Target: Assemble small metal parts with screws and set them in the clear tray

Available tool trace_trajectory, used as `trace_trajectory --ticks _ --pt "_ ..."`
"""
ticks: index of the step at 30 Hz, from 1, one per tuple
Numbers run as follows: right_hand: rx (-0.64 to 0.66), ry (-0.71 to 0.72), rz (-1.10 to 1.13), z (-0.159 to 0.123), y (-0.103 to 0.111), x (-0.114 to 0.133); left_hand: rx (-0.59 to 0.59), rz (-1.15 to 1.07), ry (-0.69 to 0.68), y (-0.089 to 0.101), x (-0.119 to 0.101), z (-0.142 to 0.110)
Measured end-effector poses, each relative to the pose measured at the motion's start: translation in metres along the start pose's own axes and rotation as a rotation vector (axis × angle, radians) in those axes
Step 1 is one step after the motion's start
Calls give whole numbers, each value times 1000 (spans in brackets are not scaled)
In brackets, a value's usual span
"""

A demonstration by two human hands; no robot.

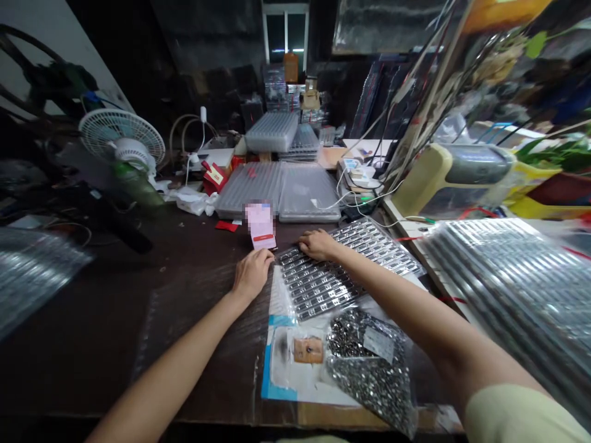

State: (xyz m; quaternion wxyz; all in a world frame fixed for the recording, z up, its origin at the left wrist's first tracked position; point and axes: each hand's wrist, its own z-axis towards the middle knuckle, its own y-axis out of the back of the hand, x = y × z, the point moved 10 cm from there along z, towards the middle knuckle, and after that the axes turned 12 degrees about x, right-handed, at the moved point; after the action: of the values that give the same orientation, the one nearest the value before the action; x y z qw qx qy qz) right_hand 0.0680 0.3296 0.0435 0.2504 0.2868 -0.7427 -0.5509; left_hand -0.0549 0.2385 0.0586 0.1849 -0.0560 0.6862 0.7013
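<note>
At far left, a blurred stack of clear plastic trays (34, 277) lies on the dark brown worktop (78, 344), and behind it stands a white desk fan (120, 138) in a dim, cluttered room. Further right are a red box (215, 177) with gold markings too small to read and a crumpled white bag (191, 202). Grey plastic trays (271, 131) are stacked beneath a small window (285, 37). A pink slip (261, 226), its writing pixelated, stands just beyond the left hand (252, 275), whose curled fingertips meet the edge of a metal-and-plastic blister tray (318, 280); whether that grip has hold of the edge, I cannot tell. The ridged tray lies on a clear plastic sheet, filled with rows of small shiny parts. The right hand (319, 244) rests palm-down on its far edge, its grip loose and closed on nothing. Nearer sits a plastic bag of loose metal parts (369, 369) with an unreadable white label, beside a blue-edged paper (281, 363). Further right are a white power strip (357, 175), a cream-coloured appliance (450, 178), and another blurred stack of ridged trays (508, 295).
</note>
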Motion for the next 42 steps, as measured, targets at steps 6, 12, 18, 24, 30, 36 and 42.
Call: trace_trajectory --ticks 6,12,18,24,30,36,42 --pt "4 34 -4 -5 -6 2 -43 -258 42 -17 8 -49" --pt "-9 69 -8 -11 -6 7 -17 -363 -7 -31 -9 -58" --pt "-4 70 3 -13 -2 14 -20 -372 -1 -32 -14 -63" --pt "-192 -13 88 -93 29 30 -41 -490 -35 -15 -14 -65" --pt "-201 -35 130 -211 -26 79 176 -909 115 -37 -7 -97" --pt "-339 -216 66 -227 -54 84 121 -781 159 -49 -18 -134" --pt "-349 -198 97 -223 -48 85 18 -561 -25 -34 -42 -137"
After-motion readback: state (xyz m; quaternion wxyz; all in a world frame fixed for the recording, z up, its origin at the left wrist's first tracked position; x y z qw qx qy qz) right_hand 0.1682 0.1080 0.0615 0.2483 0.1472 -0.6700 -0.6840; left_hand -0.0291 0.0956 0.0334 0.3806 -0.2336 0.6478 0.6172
